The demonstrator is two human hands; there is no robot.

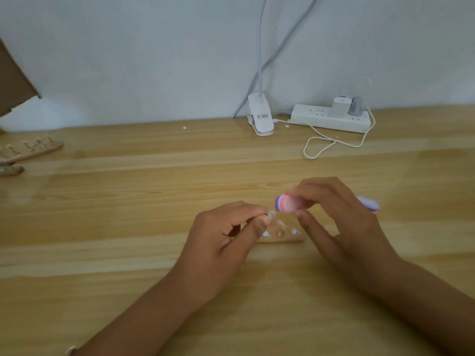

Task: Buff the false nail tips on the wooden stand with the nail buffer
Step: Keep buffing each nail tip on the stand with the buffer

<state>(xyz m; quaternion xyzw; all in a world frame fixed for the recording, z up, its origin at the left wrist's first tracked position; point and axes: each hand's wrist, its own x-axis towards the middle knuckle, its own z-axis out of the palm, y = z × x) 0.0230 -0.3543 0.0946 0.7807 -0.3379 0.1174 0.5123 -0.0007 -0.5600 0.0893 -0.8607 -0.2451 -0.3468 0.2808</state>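
A pink and purple nail buffer [286,204] is gripped in my right hand [336,222], its rounded end pointing left and its far end sticking out past my fingers. My left hand [226,240] pinches a small clear false nail tip [271,215] on its holder, right beside the buffer's end. Below the hands lies the wooden stand [281,236], partly hidden, with round metal spots and another nail tip [281,224] on it.
More wooden stands with nail holders [30,149] lie at the far left. A white clip lamp base [261,119], a power strip [331,118] with plugs and a looped white cable [334,142] sit at the back of the wooden table [128,201].
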